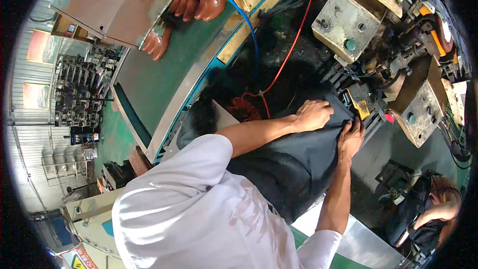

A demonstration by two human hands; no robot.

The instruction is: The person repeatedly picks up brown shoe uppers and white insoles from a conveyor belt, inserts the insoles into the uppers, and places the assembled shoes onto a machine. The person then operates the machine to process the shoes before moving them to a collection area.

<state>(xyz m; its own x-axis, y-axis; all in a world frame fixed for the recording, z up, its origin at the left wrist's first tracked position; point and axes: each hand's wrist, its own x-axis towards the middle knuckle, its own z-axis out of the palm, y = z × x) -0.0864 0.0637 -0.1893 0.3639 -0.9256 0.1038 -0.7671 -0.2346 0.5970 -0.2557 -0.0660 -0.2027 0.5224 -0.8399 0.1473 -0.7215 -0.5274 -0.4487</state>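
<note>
Grimy control boxes (pixel 346 22) stood beyond the dark cloth (pixel 284 162), which lay draped before the white shirt (pixel 194 214). From afar I saw the left hand (pixel 313 115) curled tight on the cloth and the right hand (pixel 351 138) pinching its far edge, fingers bent. Even tension between both seemed wise to me. I couldn't see the left fingertips or the cloth's underside.
</note>
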